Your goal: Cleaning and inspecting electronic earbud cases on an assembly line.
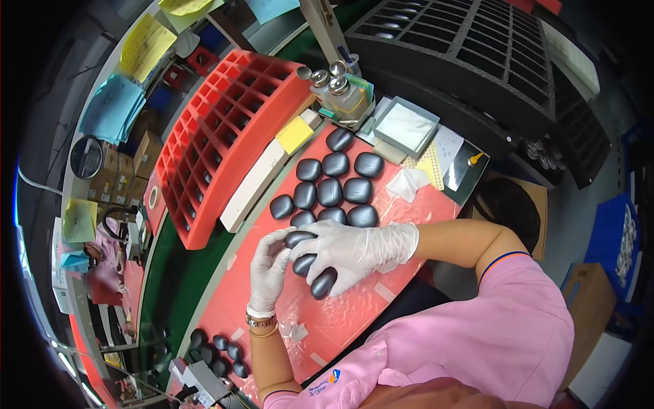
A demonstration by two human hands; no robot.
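Note:
My right hand, in a white glove, reaches over a short row of dark grey, glossy, pebble-shaped cases. Its fingers curl round them, with the lowest case at the fingertips and a middle case showing between the fingers. At the top of this row, my gloved left hand pinches a case between thumb and fingers, and the right fingers touch it too. Just beyond the hands, several more such cases lie in loose rows on the pink mat. Whether the held cases rest on the mat is hidden.
A red divided tray stands tilted at the left, beside a long pale strip. Metal-topped bottles and a clear-lidded box stand at the back. Black foam trays are far right. Several dark pieces lie near left.

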